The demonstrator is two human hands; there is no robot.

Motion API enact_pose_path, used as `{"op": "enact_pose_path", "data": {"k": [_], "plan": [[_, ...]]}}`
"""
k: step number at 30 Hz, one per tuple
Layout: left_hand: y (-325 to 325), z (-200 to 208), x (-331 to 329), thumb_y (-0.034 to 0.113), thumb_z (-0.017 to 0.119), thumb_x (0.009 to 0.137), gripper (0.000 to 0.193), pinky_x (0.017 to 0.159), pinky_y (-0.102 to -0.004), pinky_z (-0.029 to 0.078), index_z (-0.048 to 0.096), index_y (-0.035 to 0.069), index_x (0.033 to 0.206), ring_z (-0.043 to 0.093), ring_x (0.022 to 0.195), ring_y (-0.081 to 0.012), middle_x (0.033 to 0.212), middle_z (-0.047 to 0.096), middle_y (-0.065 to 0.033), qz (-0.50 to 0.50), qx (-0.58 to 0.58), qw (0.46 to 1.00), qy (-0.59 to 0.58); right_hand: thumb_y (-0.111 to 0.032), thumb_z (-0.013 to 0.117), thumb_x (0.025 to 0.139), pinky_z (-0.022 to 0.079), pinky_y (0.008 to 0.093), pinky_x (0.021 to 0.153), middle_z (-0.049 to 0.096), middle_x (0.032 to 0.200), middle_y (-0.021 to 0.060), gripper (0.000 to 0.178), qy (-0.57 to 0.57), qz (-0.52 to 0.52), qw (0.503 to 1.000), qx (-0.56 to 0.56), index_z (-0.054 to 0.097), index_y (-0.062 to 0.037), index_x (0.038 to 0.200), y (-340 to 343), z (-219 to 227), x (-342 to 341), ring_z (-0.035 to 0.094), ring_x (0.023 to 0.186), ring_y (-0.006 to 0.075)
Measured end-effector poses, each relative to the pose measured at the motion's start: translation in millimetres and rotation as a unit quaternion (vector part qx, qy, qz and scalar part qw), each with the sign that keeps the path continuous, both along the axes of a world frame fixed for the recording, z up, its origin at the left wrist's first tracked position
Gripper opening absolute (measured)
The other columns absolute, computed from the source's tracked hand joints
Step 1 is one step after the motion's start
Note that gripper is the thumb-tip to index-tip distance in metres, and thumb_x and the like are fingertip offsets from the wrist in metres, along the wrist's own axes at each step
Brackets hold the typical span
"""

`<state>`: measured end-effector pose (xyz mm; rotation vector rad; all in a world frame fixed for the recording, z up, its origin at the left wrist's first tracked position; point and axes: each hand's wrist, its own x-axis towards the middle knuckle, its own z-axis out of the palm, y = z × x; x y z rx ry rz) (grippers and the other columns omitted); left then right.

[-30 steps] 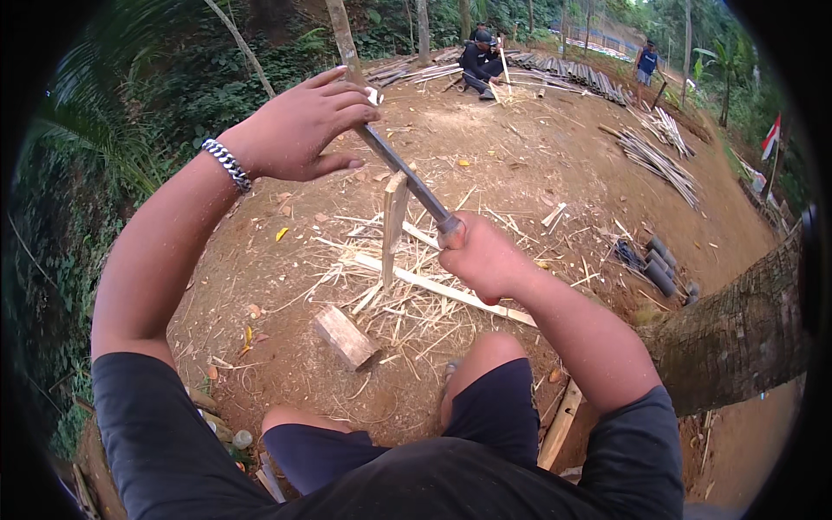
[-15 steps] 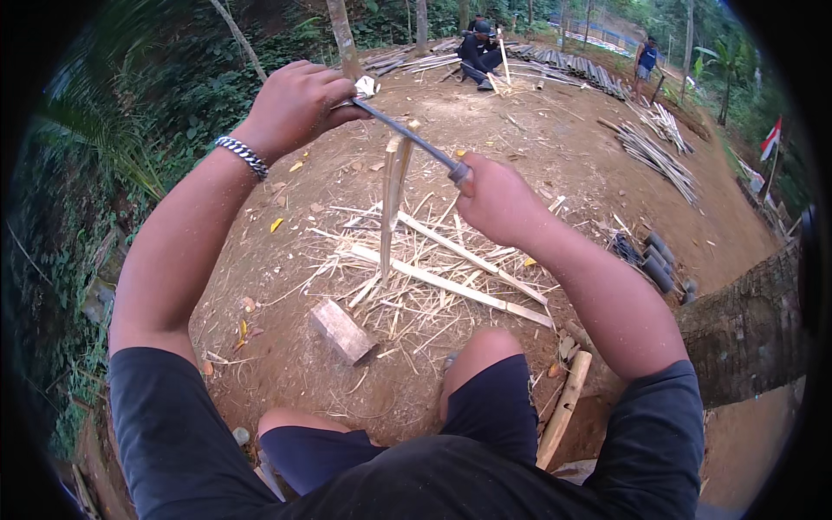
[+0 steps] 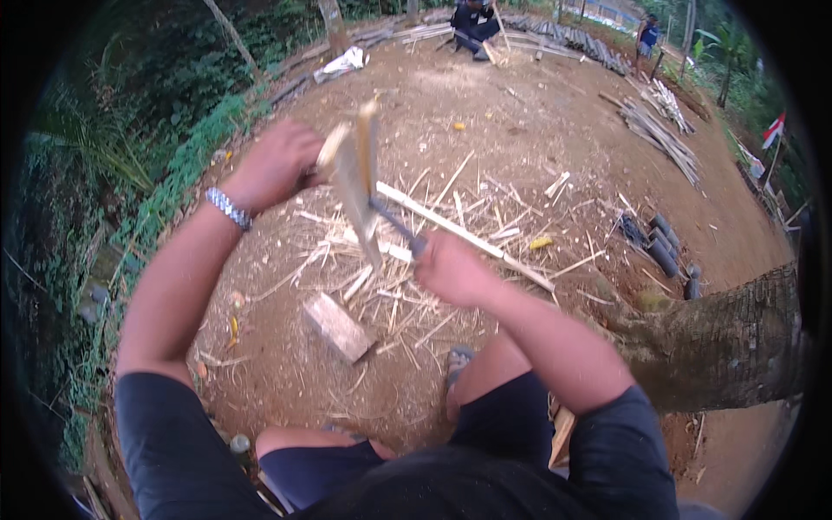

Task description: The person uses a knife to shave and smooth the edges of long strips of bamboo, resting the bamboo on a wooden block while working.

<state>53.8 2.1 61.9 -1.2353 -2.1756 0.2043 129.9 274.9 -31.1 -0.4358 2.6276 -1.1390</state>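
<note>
An upright piece of bamboo is split into a left half and a right half, spread apart at the top. A long-bladed knife passes between them, seen nearly edge-on. My right hand is closed around its handle, to the right of the bamboo. My left hand, blurred, is closed beside the left half, in line with the far end of the blade. That half hides the blade's end and the grip there. A squared wooden block lies on the ground below.
Bamboo strips and shavings litter the ground before my knees. A thick trunk lies at right, near dark tubes. A seated person works at the far side; another person stands far right. Bamboo piles lie beyond.
Both hands have come down with the knife. The blade, earlier across the top of the bamboo, is now between two parted halves. The view has tipped downward.
</note>
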Motion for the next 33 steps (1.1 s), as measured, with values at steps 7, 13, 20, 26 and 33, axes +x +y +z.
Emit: {"op": "enact_pose_path", "data": {"k": [7,13,20,26,33], "plan": [[12,7,-36,0.045,0.063,0.084,0.035,0.079,-0.0366,0.047,0.062,0.011,0.089,0.061,0.085,-0.024,0.084,0.062,-0.0045,0.062,-0.037,0.996,0.049,-0.013,0.055,0.086,0.054,0.0459,0.08,0.066,0.09,0.0253,0.027,0.074,-0.03,0.996,0.045,0.058,0.0015,0.109,9,17,-41,0.067,0.087,0.0386],[19,2,-59,0.04,0.068,0.081,0.033,0.076,-0.0376,0.046,0.057,0.009,0.082,0.057,0.081,-0.0251,0.082,0.059,-0.006,0.061,0.006,0.996,0.067,-0.015,0.053,0.088,0.053,0.0454,0.082,0.067,0.095,0.0245,0.031,0.119,-0.043,0.989,0.077,0.058,-0.0011,0.115,22,24,-72,0.067,0.089,0.0376],[17,-2,-70,0.042,0.066,0.083,0.033,0.078,-0.038,0.046,0.058,0.009,0.085,0.06,0.084,-0.0254,0.084,0.062,-0.0064,0.079,0.024,0.992,0.099,-0.018,0.052,0.09,0.053,0.0471,0.082,0.067,0.095,0.024,0.03,0.168,-0.043,0.979,0.105,0.059,-0.0037,0.114,24,28,-96,0.066,0.09,0.0387],[8,-4,-82,0.037,0.069,0.082,0.031,0.077,-0.0395,0.046,0.059,0.008,0.085,0.058,0.083,-0.027,0.085,0.06,-0.0067,0.103,0.032,0.988,0.114,-0.021,0.054,0.092,0.054,0.0461,0.079,0.068,0.092,0.0209,0.03,0.183,-0.036,0.974,0.125,0.059,-0.0048,0.116,17,28,-125,0.068,0.085,0.0347],[3,-7,-106,0.037,0.069,0.083,0.031,0.078,-0.0401,0.046,0.062,0.008,0.09,0.058,0.084,-0.0283,0.085,0.061,-0.008,0.104,0.048,0.982,0.149,-0.02,0.054,0.091,0.057,0.0379,0.065,0.068,0.088,0.0148,0.034,0.234,-0.028,0.956,0.174,0.055,-0.0095,0.124,15,31,-157,0.067,0.071,0.0206]]}}
